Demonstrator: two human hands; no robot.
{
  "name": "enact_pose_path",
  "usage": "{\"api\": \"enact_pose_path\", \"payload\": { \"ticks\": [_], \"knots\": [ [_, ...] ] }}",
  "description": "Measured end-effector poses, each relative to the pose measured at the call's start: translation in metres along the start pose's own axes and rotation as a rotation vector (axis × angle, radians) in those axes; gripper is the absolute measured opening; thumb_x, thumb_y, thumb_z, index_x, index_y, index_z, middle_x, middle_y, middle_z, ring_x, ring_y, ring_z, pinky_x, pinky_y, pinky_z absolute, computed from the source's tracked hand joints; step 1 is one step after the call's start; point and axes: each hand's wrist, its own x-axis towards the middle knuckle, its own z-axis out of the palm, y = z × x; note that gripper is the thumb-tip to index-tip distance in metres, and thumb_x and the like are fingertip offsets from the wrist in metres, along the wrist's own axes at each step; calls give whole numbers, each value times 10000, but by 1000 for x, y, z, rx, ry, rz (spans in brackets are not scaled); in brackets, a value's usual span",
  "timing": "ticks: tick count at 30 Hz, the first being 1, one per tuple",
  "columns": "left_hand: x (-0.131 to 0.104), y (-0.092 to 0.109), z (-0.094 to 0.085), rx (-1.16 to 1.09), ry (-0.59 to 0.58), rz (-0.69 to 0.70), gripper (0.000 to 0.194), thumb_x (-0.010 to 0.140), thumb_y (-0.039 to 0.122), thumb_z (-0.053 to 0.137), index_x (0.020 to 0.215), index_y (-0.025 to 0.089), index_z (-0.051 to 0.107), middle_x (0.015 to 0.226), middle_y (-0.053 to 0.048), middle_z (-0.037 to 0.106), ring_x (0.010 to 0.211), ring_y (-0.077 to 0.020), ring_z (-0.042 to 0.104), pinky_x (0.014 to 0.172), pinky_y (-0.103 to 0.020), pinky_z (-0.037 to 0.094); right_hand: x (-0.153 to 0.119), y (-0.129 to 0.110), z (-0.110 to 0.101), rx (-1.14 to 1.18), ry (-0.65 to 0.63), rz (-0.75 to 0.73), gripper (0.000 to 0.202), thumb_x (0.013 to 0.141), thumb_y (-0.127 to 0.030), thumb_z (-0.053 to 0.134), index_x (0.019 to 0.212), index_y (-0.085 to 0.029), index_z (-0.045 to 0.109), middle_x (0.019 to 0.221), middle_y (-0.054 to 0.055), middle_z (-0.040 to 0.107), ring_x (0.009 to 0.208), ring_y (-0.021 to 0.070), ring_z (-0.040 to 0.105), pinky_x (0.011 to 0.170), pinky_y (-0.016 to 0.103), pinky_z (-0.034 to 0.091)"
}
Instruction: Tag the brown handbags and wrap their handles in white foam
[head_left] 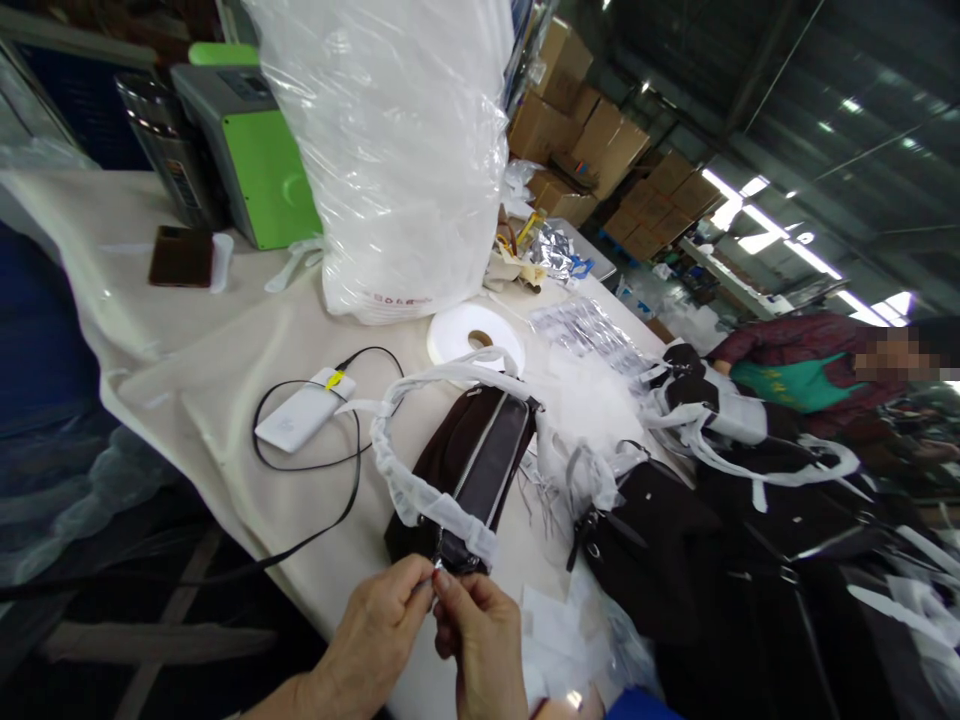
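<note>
A dark brown handbag [469, 465] lies on the table, its strap [431, 495] wrapped in white material. At the bag's near end, my left hand [382, 620] and my right hand [480, 635] meet with fingertips pinched together. Between them is a small shiny piece by the bag's metal hardware, too small to make out. Just beyond the bag sits a white roll [454, 335] with a brown core.
To the left are a white power bank [304, 412] with a black cable, a dark phone [181, 257], a tumbler [172, 150] and a green-grey machine [270, 175]. A large plastic-wrapped bundle [405, 160] stands behind. More black bags [652, 540] lie right, near a person [802, 370].
</note>
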Motion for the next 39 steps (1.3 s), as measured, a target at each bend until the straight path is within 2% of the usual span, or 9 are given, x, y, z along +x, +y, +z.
{"api": "enact_pose_path", "payload": {
  "ticks": [3,8,11,14,19,22,28,33,39],
  "knots": [
    [-1,-4,0,117,51,99,259,807,255,291,673,193,504,597,-13,567,549,-149,542,523,-247,416,-3,1,7,71,64,-11,350,483,-396,760,452,-135,529,401,-44,475,338,34,317,354,190,191],
    [-5,-16,4,245,240,348,280,869,243,270,722,198,504,623,-17,622,544,-146,593,530,-246,473,-4,6,15,119,121,-29,323,505,-378,748,474,-141,532,406,-52,458,361,38,311,375,192,195],
    [-6,-19,6,276,350,382,190,888,231,295,922,173,473,628,-9,643,542,-136,622,502,-213,491,-4,7,17,122,132,-10,324,492,-371,749,468,-149,514,391,-60,441,357,40,294,376,198,183],
    [-6,-21,7,372,484,465,236,905,248,298,1062,115,412,717,-65,672,630,-153,654,559,-221,521,-4,8,18,138,132,1,325,490,-367,743,469,-158,495,386,-71,419,356,38,274,379,199,167],
    [-6,-26,7,576,569,707,211,898,180,324,1029,122,478,713,-66,665,584,-159,624,578,-268,511,-5,9,20,117,113,-18,317,519,-368,717,470,-159,485,387,-80,387,374,36,252,399,204,157],
    [-6,-23,6,462,491,621,207,884,183,325,936,156,524,689,-42,657,575,-147,614,562,-242,490,-5,7,19,92,105,-19,310,527,-367,705,471,-163,479,389,-80,381,375,38,251,403,208,156],
    [-2,3,-7,121,36,16,221,780,218,327,709,181,533,529,29,519,447,-109,485,438,-201,362,-6,-7,8,-41,-41,-41,245,581,-340,663,510,-143,535,431,-43,470,389,48,305,410,212,189],
    [9,13,-20,-10,-180,-125,193,700,292,336,650,185,488,549,38,452,452,-106,405,456,-221,321,-6,-22,0,-138,-153,-31,116,562,-241,623,553,-128,597,487,-13,554,423,66,390,433,208,262],
    [18,16,-29,58,-275,-144,131,639,277,355,577,196,438,502,51,399,442,-106,396,442,-214,276,-6,-25,-4,-322,-129,-75,128,591,-253,555,558,-140,605,478,-14,544,432,86,409,438,218,287]
  ]
}}
